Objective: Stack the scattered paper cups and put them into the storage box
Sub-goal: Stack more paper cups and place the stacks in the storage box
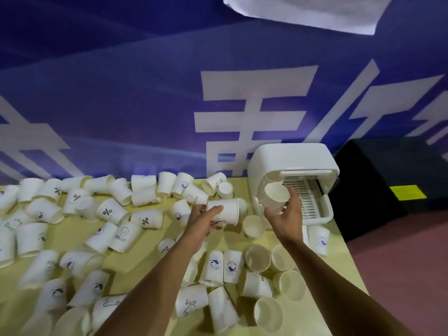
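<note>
Cups everywhere on the tabletop (322,309), and both hands are busy. Right hand (284,210) grips an upright cup (276,196) at the mouth of the white storage box (291,166); left hand (206,218) clasps a sideways cup (224,210) beside it. Best play, I'd say: line the rims up, nest straight, squeeze gently so nothing crumples.

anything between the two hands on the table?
Head view: one paper cup lies on its side on the table in the gap between the left hand and the right hand, mouth toward the camera. Each hand holds its own cup.
</note>
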Action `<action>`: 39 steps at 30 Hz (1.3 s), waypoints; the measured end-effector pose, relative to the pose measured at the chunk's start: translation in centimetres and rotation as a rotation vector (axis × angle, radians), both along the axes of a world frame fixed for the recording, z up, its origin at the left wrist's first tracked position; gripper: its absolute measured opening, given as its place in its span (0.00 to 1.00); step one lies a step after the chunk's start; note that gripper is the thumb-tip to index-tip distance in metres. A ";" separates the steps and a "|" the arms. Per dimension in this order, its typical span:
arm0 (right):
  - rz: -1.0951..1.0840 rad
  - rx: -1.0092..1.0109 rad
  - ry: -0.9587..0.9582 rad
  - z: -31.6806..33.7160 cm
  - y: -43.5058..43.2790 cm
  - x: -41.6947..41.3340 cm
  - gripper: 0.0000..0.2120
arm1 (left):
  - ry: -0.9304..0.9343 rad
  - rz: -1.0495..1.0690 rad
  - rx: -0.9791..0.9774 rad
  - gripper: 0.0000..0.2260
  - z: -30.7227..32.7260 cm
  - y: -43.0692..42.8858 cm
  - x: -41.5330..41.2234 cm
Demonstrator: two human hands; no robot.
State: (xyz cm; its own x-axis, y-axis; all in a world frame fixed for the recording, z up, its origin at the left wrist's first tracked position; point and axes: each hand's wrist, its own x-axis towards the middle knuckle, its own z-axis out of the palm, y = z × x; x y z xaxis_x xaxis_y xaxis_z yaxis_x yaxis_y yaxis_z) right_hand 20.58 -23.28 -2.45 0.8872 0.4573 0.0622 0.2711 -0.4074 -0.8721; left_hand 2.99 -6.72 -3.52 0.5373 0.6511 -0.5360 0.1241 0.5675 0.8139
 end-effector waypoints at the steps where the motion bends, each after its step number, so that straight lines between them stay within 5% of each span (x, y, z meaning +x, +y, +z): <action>1: -0.012 0.000 0.003 0.2 -0.6 0.5 0.40 | 0.005 -0.016 -0.002 0.21 0.0 -0.4 0.4; 11: -0.008 -0.012 -0.022 -0.6 -0.5 2.7 0.37 | 0.112 -0.074 0.027 0.20 0.1 -1.6 0.3; 19: -0.015 -0.233 -0.019 -3.3 0.0 3.2 0.42 | 0.078 -0.061 -0.024 0.19 -0.1 -2.0 -0.6; 24: -0.031 -0.207 -0.178 -3.0 -0.5 1.0 0.27 | 0.069 -0.072 -0.030 0.16 0.3 -2.2 -0.2; 27: 0.061 -0.149 -0.055 -2.3 -0.1 -1.1 0.20 | 0.055 -0.087 -0.034 0.17 1.0 -2.6 0.7; 33: 0.216 -0.009 0.303 -1.1 1.0 -2.6 0.26 | -0.043 -0.184 -0.060 0.19 2.3 -3.5 1.7; 39: 0.120 0.035 0.315 -0.3 0.3 -1.1 0.30 | -0.024 -0.277 -0.004 0.19 2.0 -4.0 2.0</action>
